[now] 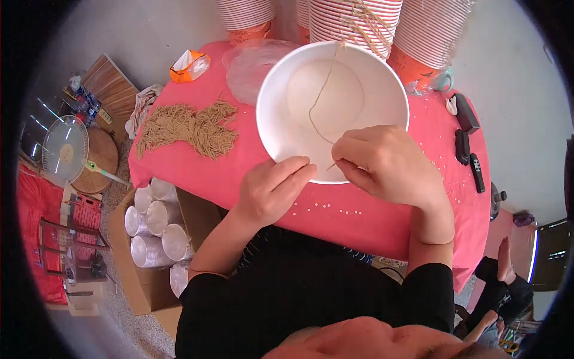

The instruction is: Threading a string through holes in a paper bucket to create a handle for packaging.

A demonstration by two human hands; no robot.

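A large white paper bowl (371,90) is tilted toward me over a pink-covered table (371,221). My left hand (272,188) grips the bowl's near rim with the thumb inside. My right hand (388,161) pinches a thin tan string (323,96) at the same rim. The string runs up across the bowl's inside to its far rim, where a bundle of strings (368,24) hangs.
A pile of tan strings (188,128) lies on the table's left. Stacks of striped bowls (359,18) stand at the back, with clear lids (251,66) and an orange box (190,64). Black devices (466,140) lie right. A carton of white cups (155,230) sits below left. Another person's legs (502,281) are at right.
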